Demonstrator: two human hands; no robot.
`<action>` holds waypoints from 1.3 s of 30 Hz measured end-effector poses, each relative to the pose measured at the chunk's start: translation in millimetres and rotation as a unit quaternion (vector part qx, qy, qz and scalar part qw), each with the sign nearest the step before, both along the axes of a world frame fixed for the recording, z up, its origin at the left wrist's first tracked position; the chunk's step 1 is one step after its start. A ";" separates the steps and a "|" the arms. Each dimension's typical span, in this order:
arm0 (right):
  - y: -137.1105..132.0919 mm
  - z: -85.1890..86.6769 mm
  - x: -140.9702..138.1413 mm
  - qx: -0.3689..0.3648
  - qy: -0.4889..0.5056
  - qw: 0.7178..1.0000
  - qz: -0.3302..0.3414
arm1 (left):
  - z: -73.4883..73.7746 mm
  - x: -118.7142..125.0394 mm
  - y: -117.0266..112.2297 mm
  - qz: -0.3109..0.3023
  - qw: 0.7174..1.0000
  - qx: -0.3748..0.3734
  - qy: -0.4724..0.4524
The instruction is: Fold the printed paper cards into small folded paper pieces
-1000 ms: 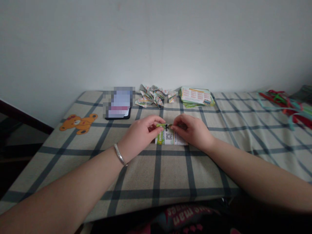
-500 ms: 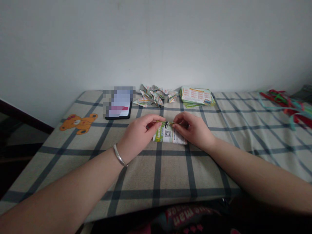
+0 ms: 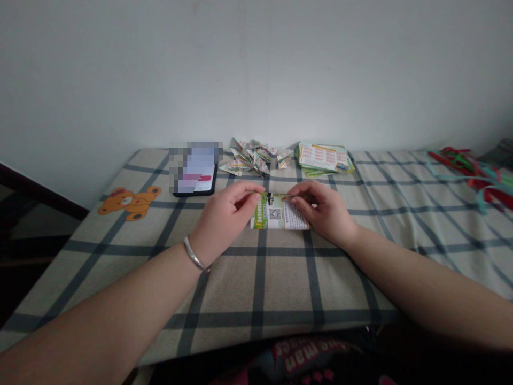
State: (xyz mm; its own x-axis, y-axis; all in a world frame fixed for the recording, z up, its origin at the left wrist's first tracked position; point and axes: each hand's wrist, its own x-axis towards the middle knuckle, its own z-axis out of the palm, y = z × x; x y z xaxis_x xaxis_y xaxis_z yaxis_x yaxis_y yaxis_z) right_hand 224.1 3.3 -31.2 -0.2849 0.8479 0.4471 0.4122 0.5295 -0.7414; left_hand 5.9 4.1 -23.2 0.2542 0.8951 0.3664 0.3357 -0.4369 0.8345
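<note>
Between my two hands is a printed paper leaflet [image 3: 280, 216], green and white with a QR code and small text. My left hand [image 3: 234, 208], a silver bangle at its wrist, pinches the leaflet's upper left corner between thumb and fingers. At the upper right corner my right hand [image 3: 320, 206] grips it the same way. The leaflet's top edge looks folded or bent over. Its lower edge hangs toward me, close to the checked cloth; I cannot tell whether it touches.
Behind my hands lie several folded paper pieces [image 3: 256, 159] and a stack of leaflets [image 3: 324, 159]. A phone [image 3: 196, 176], partly blurred, rests at left near a bear picture [image 3: 129, 203]. Colourful ribbons [image 3: 460, 166] lie far right. A wall [image 3: 256, 69] stands behind the checked tablecloth [image 3: 280, 283].
Both hands have shifted slightly away from me and a little farther apart along the leaflet's top edge. The leaflet has levelled, showing more of its printed face.
</note>
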 end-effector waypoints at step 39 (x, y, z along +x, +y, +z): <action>-0.2 0.8 -4.6 -0.032 0.113 0.993 -0.020 | 1.7 -2.1 1.4 0.027 0.999 0.032 -0.030</action>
State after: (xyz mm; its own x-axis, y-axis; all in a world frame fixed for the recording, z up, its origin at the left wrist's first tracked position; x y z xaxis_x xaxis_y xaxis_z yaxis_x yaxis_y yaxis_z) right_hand 219.5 3.0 -30.3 -0.1488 0.8850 0.4411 0.2504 0.4653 -0.8490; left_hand 3.8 5.6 -21.5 0.1815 0.8810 0.4369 0.3105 -0.4729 0.8246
